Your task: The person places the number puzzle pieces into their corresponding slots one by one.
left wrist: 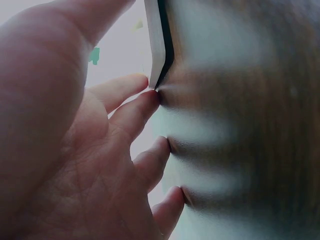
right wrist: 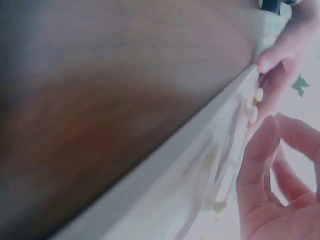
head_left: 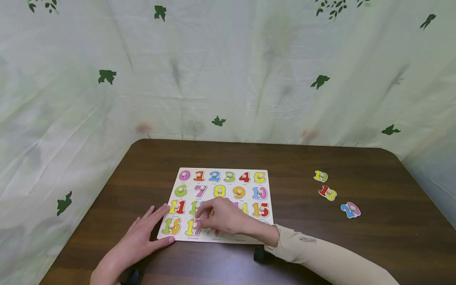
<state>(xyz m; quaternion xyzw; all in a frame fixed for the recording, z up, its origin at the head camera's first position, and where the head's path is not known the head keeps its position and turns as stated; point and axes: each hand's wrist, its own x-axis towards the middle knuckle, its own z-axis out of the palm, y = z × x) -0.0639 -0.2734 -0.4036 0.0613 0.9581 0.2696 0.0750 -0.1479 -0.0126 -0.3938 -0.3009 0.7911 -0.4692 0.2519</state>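
A white number puzzle board (head_left: pixel 210 237) lies on the table with several knobbed number pieces in it. My left hand (head_left: pixel 140 235) rests at its left side, fingers spread and fairly straight. In the left wrist view, fingertips (left wrist: pixel 150 97) meet the board's edge (left wrist: pixel 156 45). My right hand (head_left: pixel 222 215) is over the lower middle of the board, beside the number 17 piece (head_left: pixel 192 227). Its index finger and thumb are bent towards each other. Nothing shows between those fingertips (right wrist: pixel 270 127) in the right wrist view. The hand covers part of the lower rows.
To the right of the board lie three loose pieces: a yellow-green number (head_left: pixel 320 176), a red and yellow 13 (head_left: pixel 327 193) and a blue and pink 20 (head_left: pixel 350 210). The brown table (head_left: pixel 303 249) meets a leaf-patterned curtain (head_left: pixel 249 79) behind it.
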